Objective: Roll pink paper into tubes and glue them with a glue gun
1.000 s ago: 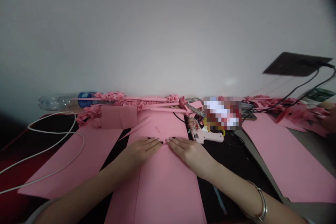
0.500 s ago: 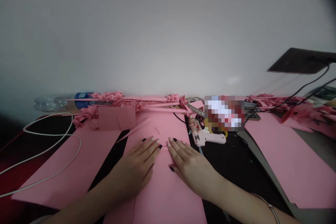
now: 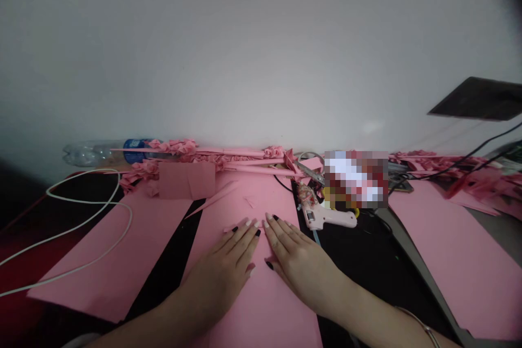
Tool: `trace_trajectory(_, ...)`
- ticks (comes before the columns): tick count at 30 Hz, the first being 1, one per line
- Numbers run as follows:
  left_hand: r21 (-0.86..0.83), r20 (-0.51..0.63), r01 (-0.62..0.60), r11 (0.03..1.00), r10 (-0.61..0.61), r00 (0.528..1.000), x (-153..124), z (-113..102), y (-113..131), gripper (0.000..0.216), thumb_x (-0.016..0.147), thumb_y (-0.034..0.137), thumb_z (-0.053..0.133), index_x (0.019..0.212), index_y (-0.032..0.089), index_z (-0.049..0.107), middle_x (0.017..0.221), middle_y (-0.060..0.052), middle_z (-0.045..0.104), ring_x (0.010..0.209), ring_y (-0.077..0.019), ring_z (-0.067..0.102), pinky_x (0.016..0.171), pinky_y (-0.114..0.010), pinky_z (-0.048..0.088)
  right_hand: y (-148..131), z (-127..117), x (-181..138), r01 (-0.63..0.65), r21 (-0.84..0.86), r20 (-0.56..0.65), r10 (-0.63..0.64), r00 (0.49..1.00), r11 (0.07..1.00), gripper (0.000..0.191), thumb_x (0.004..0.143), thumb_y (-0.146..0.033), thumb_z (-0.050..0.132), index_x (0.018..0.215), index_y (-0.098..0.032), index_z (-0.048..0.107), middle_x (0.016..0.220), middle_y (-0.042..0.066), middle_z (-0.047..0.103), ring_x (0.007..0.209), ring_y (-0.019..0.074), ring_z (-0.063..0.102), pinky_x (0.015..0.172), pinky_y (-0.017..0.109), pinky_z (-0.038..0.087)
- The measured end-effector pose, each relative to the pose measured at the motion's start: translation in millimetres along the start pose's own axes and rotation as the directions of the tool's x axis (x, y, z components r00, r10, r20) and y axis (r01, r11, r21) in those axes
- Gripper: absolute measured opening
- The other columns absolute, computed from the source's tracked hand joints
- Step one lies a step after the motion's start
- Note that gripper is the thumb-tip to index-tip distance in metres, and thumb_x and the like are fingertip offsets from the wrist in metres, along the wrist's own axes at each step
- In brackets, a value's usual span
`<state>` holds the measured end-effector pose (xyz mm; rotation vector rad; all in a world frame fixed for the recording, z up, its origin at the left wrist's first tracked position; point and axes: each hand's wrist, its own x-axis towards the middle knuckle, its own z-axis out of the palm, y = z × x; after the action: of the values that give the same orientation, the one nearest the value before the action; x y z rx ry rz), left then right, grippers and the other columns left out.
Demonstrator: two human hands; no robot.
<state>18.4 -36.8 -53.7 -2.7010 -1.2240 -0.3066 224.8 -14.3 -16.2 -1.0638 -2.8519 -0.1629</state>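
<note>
My left hand [image 3: 228, 263] lies flat on a long pink paper sheet [image 3: 267, 304] in front of me, fingers stretched out and angled up to the right. Mirroring it, my right hand [image 3: 299, 261] rests palm down on the same sheet, its fingertips close to the left ones but apart from them. A narrow raised paper edge or strip shows by the fingertips; the hands partly cover it. Dark and white nails show on both hands. Just beyond, a small paper scrap [image 3: 249, 202] lies on the sheet. A pale pink glue gun [image 3: 336, 218] lies right of my right hand.
Rolled pink paper stems with paper flowers [image 3: 175, 147] line the wall, beside a lying plastic bottle [image 3: 87, 153]. A white cable [image 3: 128, 223] loops over another pink sheet [image 3: 106, 255] at left. More pink paper [image 3: 460, 261] lies right. A dark panel [image 3: 477, 99] juts in above.
The view has shifted slightly, so most things appear a little farther right. My left hand has slid slightly right and toward me, and its thumb tip now shows. Both hands stay flat.
</note>
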Motion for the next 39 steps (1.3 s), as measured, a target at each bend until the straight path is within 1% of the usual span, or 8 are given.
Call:
trace_trajectory(4,-0.055,0.016,0.024,0.998,-0.023,1.0,1.5,-3.1,-0.3,0.048,0.094,0.025,0.035,0.139,0.009,0.031,0.144,-0.013,0.038,0.133,-0.0239,0.034,0.101,-0.04,0.039,0.8,-0.7,-0.6,0.001,0.03,0.028,-0.002,1.0,1.0,0.052,0.093,-0.026,0.043,0.137,0.0,0.038,0.142,0.021,0.037,0.131,0.0271,0.037,0.106,0.039,0.037)
trace_trajectory(13,-0.102,0.04,0.024,0.994,-0.021,0.999,-0.3,-3.9,-1.2,0.051,0.093,0.023,0.036,0.141,0.01,0.027,0.146,-0.013,0.036,0.135,-0.0235,0.032,0.103,-0.04,0.038,1.5,0.5,-2.3,-0.006,0.069,0.049,0.003,0.999,0.998,0.052,0.094,-0.028,0.041,0.139,-0.002,0.036,0.143,0.019,0.036,0.133,0.026,0.034,0.108,0.039,0.033)
trace_trajectory(20,-0.076,0.061,0.016,0.997,-0.011,0.998,1.0,-5.0,-2.7,0.048,0.094,0.026,0.036,0.139,0.011,0.031,0.145,-0.012,0.038,0.134,-0.0229,0.033,0.104,-0.039,0.037,1.2,2.3,-2.9,-0.024,0.086,0.041,0.02,0.999,0.996,0.053,0.093,-0.027,0.044,0.139,-0.003,0.036,0.143,0.018,0.036,0.132,0.0256,0.035,0.109,0.039,0.033)
trace_trajectory(24,-0.068,0.035,0.001,0.998,0.002,0.999,0.0,-4.5,-2.7,0.047,0.095,0.027,0.034,0.139,0.01,0.031,0.145,-0.013,0.038,0.134,-0.0231,0.033,0.104,-0.039,0.037,1.2,0.5,-2.6,-0.025,0.101,0.027,0.022,0.999,0.995,0.053,0.091,-0.025,0.046,0.138,-0.003,0.037,0.143,0.019,0.038,0.132,0.0254,0.035,0.108,0.039,0.034)
trace_trajectory(31,-0.057,0.026,0.001,0.998,0.001,1.0,0.2,-4.6,-2.4,0.048,0.094,0.026,0.034,0.139,0.01,0.031,0.144,-0.013,0.039,0.133,-0.0234,0.034,0.104,-0.039,0.036,1.3,-0.4,-2.1,-0.027,0.113,0.044,0.022,0.999,0.993,0.052,0.092,-0.025,0.045,0.138,-0.003,0.038,0.143,0.019,0.038,0.133,0.0255,0.034,0.108,0.04,0.034)
trace_trajectory(39,-0.028,0.037,-0.018,0.999,0.019,0.999,1.3,-5.1,-2.9,0.047,0.094,0.025,0.035,0.138,0.009,0.033,0.143,-0.014,0.04,0.132,-0.0244,0.037,0.103,-0.039,0.036,1.0,0.5,-2.8,-0.035,0.102,0.065,0.028,0.997,0.994,0.053,0.092,-0.026,0.043,0.14,-0.003,0.034,0.144,0.019,0.034,0.133,0.026,0.033,0.109,0.039,0.033)
